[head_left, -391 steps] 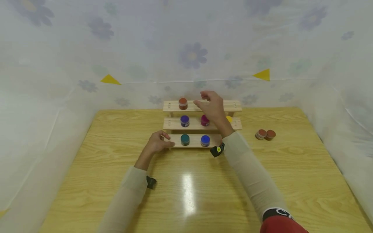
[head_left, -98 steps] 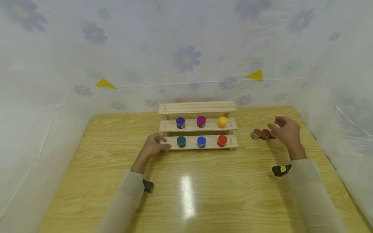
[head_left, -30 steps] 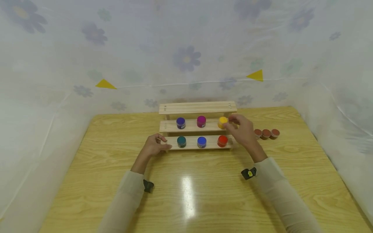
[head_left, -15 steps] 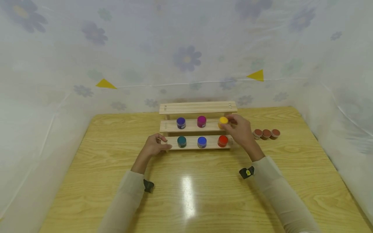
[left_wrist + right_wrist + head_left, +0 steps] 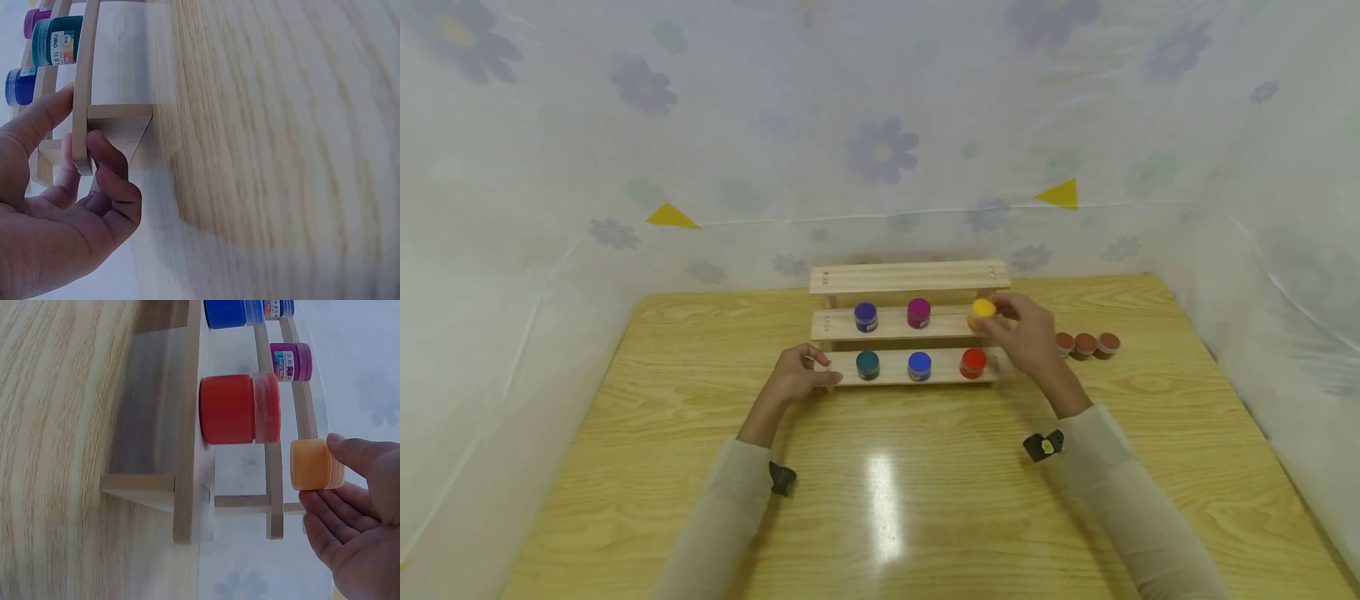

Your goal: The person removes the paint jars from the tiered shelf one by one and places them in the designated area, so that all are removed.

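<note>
A three-tier wooden rack (image 5: pixel 880 332) stands at the back of the table. My left hand (image 5: pixel 799 372) grips the left end of its lowest shelf; in the left wrist view, thumb (image 5: pixel 47 119) and curled fingers (image 5: pixel 112 181) lie on either side of the board. My right hand (image 5: pixel 1022 333) pinches a yellow paint jar (image 5: pixel 310 464) between thumb and fingers, just off the right end of the middle shelf. Purple (image 5: pixel 866 317) and magenta (image 5: pixel 918 313) jars share that shelf. Green (image 5: pixel 868 365), blue (image 5: pixel 919 366) and red (image 5: pixel 973 363) jars line the lowest one.
Three brown-lidded jars (image 5: pixel 1085 346) stand in a row on the wooden table (image 5: pixel 880 483), right of the rack and partly behind my right hand. The top shelf (image 5: pixel 910 276) is bare wood. A flowered curtain (image 5: pixel 880 150) hangs behind, with two yellow triangles (image 5: pixel 1057 195).
Since half a second ago my right hand has shifted slightly right with the yellow jar. Earlier a brown-lidded jar stood on the top shelf; three now stand at right. The left hand stays put.
</note>
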{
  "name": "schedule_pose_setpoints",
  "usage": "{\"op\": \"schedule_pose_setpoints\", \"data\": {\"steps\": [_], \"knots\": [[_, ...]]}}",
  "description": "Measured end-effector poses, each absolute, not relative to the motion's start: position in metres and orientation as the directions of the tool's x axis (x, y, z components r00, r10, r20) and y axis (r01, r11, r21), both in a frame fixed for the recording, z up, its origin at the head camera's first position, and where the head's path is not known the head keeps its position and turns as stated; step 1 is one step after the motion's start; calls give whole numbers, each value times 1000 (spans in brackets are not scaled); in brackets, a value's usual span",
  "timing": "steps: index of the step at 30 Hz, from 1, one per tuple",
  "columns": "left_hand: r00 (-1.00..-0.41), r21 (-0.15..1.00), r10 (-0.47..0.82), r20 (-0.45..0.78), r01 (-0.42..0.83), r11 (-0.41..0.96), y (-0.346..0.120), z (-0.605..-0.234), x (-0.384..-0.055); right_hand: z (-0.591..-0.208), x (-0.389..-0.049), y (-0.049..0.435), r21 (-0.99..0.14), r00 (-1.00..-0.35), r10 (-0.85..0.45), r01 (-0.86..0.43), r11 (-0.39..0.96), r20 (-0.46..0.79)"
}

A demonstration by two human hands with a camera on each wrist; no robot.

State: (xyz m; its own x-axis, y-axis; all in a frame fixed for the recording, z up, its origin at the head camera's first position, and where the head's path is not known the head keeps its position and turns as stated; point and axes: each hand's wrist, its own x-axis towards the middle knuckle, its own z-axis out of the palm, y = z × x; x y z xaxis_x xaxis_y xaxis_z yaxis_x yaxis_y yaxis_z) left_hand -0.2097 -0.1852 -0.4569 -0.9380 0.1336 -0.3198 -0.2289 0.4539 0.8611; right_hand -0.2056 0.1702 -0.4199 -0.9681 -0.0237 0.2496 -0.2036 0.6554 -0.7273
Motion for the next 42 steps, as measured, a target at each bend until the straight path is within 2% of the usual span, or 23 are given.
{"op": "schedule_pose_setpoints", "data": {"steps": [12,21,32,42], "knots": [[-938,860,133,-319,-228,456,-186,-460,-211,-419,-201,186,-731,-969,15,-174,660,245],[-938,860,132,-321,-230,455,-185,-458,-210,-421,-194,198,-730,-956,46,-189,657,289],[-938,851,125,-322,-229,472,-185,-455,-209,-422,-183,219,-731,-968,102,-102,675,229],[-938,855,134,-318,-223,468,-185,-456,-209,-429,-171,233,-709,-964,113,-96,699,242]]}}
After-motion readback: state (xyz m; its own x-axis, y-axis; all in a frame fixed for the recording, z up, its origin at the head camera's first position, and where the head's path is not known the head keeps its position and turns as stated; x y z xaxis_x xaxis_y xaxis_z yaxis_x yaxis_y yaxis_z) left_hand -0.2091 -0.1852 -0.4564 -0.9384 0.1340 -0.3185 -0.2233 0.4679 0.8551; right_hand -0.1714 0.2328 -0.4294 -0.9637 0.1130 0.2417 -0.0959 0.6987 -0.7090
